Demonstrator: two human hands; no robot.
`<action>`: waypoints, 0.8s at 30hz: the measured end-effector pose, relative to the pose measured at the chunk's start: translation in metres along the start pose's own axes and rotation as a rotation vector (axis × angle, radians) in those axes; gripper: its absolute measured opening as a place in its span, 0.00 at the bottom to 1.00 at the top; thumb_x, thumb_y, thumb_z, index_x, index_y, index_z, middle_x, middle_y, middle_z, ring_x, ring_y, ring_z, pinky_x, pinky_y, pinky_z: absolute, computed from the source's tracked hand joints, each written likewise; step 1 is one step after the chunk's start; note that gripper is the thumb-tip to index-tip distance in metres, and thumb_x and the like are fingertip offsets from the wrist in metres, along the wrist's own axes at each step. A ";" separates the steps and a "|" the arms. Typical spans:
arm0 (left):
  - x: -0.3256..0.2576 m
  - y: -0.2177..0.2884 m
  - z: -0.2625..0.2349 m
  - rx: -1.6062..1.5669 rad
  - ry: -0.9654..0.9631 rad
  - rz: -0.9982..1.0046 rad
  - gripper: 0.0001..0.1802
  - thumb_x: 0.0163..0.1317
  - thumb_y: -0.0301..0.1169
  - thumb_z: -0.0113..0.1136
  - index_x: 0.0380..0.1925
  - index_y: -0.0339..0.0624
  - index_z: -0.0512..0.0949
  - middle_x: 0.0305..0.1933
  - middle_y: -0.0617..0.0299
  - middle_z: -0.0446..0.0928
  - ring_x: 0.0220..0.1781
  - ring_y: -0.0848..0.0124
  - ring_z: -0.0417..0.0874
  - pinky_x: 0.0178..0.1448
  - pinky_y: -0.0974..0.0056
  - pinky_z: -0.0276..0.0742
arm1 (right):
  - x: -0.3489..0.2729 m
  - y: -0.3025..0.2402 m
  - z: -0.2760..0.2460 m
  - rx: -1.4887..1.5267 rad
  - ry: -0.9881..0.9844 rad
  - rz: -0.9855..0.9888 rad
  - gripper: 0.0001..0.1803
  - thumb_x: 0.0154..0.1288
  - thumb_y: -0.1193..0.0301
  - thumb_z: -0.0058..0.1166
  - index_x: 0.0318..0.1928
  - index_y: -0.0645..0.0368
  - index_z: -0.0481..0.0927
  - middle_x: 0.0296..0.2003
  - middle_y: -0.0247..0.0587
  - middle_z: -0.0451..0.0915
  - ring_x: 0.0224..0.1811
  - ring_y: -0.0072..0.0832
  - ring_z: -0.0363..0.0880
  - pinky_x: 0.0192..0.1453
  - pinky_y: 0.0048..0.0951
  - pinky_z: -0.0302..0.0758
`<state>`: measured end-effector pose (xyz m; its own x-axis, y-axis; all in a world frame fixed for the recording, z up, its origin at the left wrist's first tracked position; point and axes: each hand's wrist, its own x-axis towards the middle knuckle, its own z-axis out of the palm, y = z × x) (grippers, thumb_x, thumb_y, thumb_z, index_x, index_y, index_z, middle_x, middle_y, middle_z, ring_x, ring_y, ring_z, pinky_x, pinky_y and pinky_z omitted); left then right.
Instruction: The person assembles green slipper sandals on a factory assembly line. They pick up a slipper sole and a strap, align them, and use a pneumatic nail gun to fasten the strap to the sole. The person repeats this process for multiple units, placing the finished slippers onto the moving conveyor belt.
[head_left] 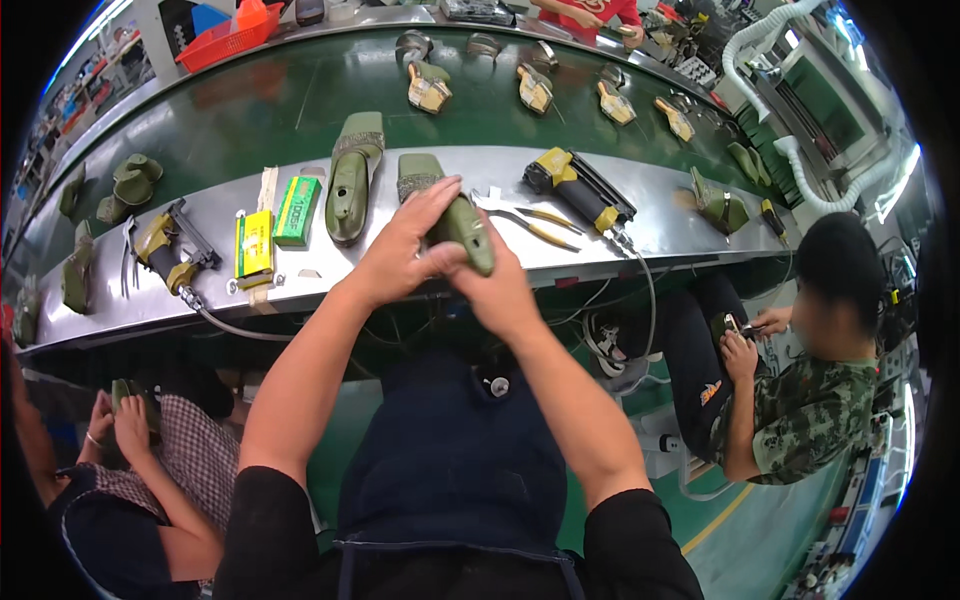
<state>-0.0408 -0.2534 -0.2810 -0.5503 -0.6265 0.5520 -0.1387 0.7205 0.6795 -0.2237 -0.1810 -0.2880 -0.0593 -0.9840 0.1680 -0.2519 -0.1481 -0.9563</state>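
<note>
Both my hands are on a green shoe last [462, 228] with a glittery strap near its toe, held tilted over the near edge of the metal bench. My left hand [412, 240] is closed over its side and top, with the fingers across the middle. Beneath the heel end, my right hand [497, 287] grips from the right, its fingers partly hidden. Just left stands a second green last [348, 190] with a similar strap. Pliers with yellow-and-black handles [545, 226] lie to the right, beside a yellow-and-black air stapler [582, 188].
A green box [297, 210], a yellow box [255, 246] and another air stapler [165, 250] with a hose lie left on the bench. Shoes ride the green conveyor belt [300, 95] behind. Co-workers sit at both sides; the right one [820, 360] handles a small piece.
</note>
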 end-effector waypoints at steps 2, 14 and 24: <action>0.001 0.020 0.010 0.163 -0.050 0.177 0.60 0.51 0.45 0.80 0.80 0.41 0.58 0.81 0.46 0.63 0.77 0.46 0.71 0.80 0.50 0.65 | -0.025 -0.035 -0.041 0.287 -0.104 0.216 0.32 0.65 0.72 0.65 0.67 0.74 0.73 0.52 0.48 0.85 0.54 0.35 0.85 0.61 0.35 0.81; -0.206 0.110 0.199 -0.470 -0.427 -0.947 0.61 0.45 0.49 0.85 0.72 0.28 0.63 0.64 0.40 0.76 0.65 0.46 0.81 0.70 0.51 0.76 | -0.259 0.047 -0.078 0.289 0.142 0.656 0.36 0.68 0.68 0.69 0.71 0.73 0.70 0.57 0.45 0.83 0.57 0.30 0.84 0.66 0.32 0.79; -0.177 0.074 0.223 -0.853 -0.313 -1.222 0.26 0.61 0.40 0.78 0.49 0.30 0.81 0.38 0.56 0.86 0.39 0.68 0.89 0.47 0.61 0.86 | -0.201 0.108 -0.075 -0.090 0.086 0.589 0.26 0.75 0.56 0.60 0.55 0.70 0.83 0.44 0.53 0.89 0.47 0.35 0.89 0.53 0.35 0.82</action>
<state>-0.1370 -0.0230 -0.4364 -0.6161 -0.5274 -0.5850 -0.1827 -0.6268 0.7575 -0.3115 0.0085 -0.4068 -0.2905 -0.8860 -0.3615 -0.2341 0.4321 -0.8709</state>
